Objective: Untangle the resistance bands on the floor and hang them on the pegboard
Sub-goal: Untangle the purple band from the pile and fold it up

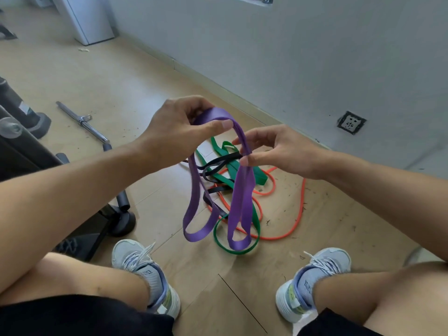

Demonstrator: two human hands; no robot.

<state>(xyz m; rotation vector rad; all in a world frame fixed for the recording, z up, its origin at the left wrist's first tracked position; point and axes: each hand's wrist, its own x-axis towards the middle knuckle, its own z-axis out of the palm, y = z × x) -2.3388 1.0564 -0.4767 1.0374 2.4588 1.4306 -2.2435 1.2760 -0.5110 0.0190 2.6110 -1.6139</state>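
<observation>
Covering most of the view, the pale wooden floor (101, 76) runs up to a grey wall (315, 44) with a low skirting; there is open floor to the left of the bands and between the two shoes. On the wall, low at the right, sits a dark socket (351, 122). At the left edge stands black gym equipment (21, 132) with round feet, and a metal bar (82, 122) lies on the floor beside it. A white cabinet (84, 18) stands far back by the wall.

The person is seated or squatting, with bare knees and black shorts at the bottom edge, and grey sports shoes (143, 265) planted on the floor at both sides of the pile.

The purple band (240, 197) is lifted above the floor and hangs in two long loops. The left hand (179, 132) holds its top bend, with the thumb pressed on the flat side and the fingers (194, 105) curled over it from behind. The right hand (281, 151) pinches the same band lower on its right strand, thumb and forefinger closed on it, the other fingers half bent.

Below, on the floor, lie the other bands, crossed over one another: the green band (242, 251), whose near loop lies around the lower end of the purple one, the thin orange band (300, 209), which reaches farthest to the right, and the black band (218, 163), which passes close behind the right thumb.
</observation>
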